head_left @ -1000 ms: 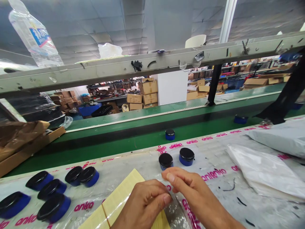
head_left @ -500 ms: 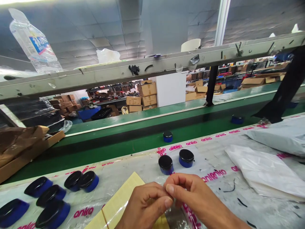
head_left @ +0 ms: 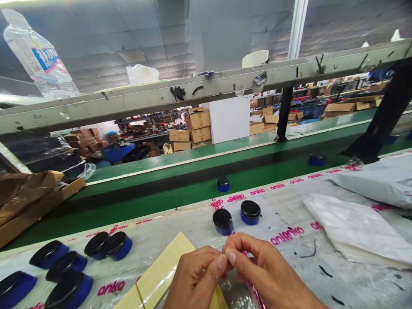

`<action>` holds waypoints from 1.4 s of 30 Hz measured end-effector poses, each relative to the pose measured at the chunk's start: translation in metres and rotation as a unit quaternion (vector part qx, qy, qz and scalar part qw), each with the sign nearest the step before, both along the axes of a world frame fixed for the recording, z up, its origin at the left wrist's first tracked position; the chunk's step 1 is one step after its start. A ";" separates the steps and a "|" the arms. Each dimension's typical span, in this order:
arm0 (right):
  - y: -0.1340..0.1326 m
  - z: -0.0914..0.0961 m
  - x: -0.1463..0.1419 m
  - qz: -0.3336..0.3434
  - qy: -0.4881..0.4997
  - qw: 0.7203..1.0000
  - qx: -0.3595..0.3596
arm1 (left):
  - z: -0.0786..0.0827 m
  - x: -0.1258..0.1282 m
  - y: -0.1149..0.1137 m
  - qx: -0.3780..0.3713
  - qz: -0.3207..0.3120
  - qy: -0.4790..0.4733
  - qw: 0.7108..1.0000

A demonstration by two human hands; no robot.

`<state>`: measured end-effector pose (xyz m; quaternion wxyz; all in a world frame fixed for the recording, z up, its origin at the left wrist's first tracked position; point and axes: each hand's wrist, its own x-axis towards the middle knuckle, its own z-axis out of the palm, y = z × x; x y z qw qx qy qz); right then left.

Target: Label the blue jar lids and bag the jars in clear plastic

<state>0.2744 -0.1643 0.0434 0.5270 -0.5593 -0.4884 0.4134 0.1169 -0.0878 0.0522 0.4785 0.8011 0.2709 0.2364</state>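
Note:
My left hand and my right hand meet low in the middle of the view, fingertips pinched together. Whatever lies between them is too small or hidden to make out. Beneath my left hand lies a stack of pale yellow sheets with a brown band across it. Just beyond my right hand stand two round black-topped blue containers, a nearer one and one to its right. Several more of these containers are grouped at the left of the table.
Past the plastic-covered table runs a green conveyor belt carrying a few blue-and-black containers. White plastic bags lie at the right. An open cardboard box sits at the left. A shelf rail crosses above, holding a bottle.
My left thumb has drawn up towards the right fingertips, and both hands stay pinched together. The containers on the belt keep nearly the same place; the view has shifted slightly.

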 end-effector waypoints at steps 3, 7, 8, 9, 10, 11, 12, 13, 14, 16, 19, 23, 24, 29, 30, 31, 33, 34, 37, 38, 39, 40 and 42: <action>-0.001 -0.001 0.000 -0.004 -0.013 1.000 0.000 | 0.001 0.001 -0.001 -0.006 0.016 0.001 1.000; -0.001 -0.002 0.000 -0.004 -0.014 1.000 -0.015 | 0.001 0.000 -0.003 -0.011 0.026 -0.004 1.000; -0.001 -0.002 -0.001 -0.004 -0.010 1.000 -0.017 | 0.000 0.000 -0.003 -0.015 0.028 -0.005 0.999; -0.001 -0.002 -0.001 -0.003 -0.005 1.000 -0.017 | 0.000 0.000 -0.003 -0.021 0.032 -0.004 0.999; -0.002 -0.003 -0.002 -0.002 0.002 1.000 -0.017 | 0.000 0.000 -0.004 -0.028 0.036 -0.001 0.999; -0.002 -0.003 -0.002 -0.002 0.010 1.000 -0.017 | -0.001 0.001 -0.004 -0.037 0.040 0.003 0.998; -0.002 -0.003 -0.003 -0.003 0.019 1.000 -0.017 | -0.001 0.001 -0.004 -0.046 0.045 0.005 0.998; -0.002 -0.003 -0.003 -0.005 0.028 0.999 -0.020 | -0.001 0.001 -0.005 -0.054 0.050 0.005 0.997; -0.002 -0.003 -0.003 -0.010 0.036 0.999 -0.023 | -0.001 0.002 -0.005 -0.062 0.052 0.002 0.997; -0.002 -0.003 -0.003 -0.017 0.048 0.998 -0.025 | -0.002 0.003 -0.005 -0.071 0.052 -0.005 0.996; -0.001 -0.004 -0.002 -0.021 0.055 0.998 -0.022 | -0.003 0.004 -0.004 -0.076 0.062 -0.003 0.995; 0.000 -0.004 0.001 -0.027 0.057 0.998 -0.023 | -0.009 0.003 -0.001 -0.079 0.066 -0.003 0.995; 0.000 -0.004 0.001 -0.035 0.056 0.998 -0.024 | -0.010 0.003 0.000 -0.083 0.064 -0.007 0.994; -0.002 -0.006 0.008 -0.071 0.043 0.996 -0.019 | -0.013 -0.002 0.002 -0.055 0.104 -0.004 0.993; -0.002 -0.008 0.012 -0.081 0.038 0.996 -0.011 | -0.012 -0.003 0.004 -0.022 0.126 0.006 0.992; -0.002 -0.009 0.017 -0.097 0.036 0.995 0.001 | -0.009 -0.003 0.006 0.020 0.143 0.016 0.989; -0.001 -0.013 0.032 -0.150 0.043 0.987 0.024 | -0.004 0.001 0.014 0.118 0.148 0.029 0.982; 0.000 -0.015 0.041 -0.184 0.054 0.981 0.034 | -0.002 0.005 0.019 0.166 0.134 0.033 0.976; 0.007 -0.022 0.068 -0.274 0.101 0.955 0.047 | -0.001 0.026 0.034 0.280 0.082 0.042 0.956; 0.010 -0.025 0.075 -0.292 0.116 0.948 0.045 | -0.003 0.034 0.039 0.304 0.067 0.047 0.949; 0.013 -0.028 0.081 -0.305 0.127 0.943 0.041 | -0.007 0.042 0.042 0.323 0.054 0.051 0.943; 0.016 -0.031 0.085 -0.312 0.130 0.940 0.038 | -0.011 0.050 0.045 0.340 0.045 0.054 0.938; 0.022 -0.039 0.089 -0.322 0.117 0.939 0.039 | -0.022 0.062 0.048 0.369 0.033 0.057 0.927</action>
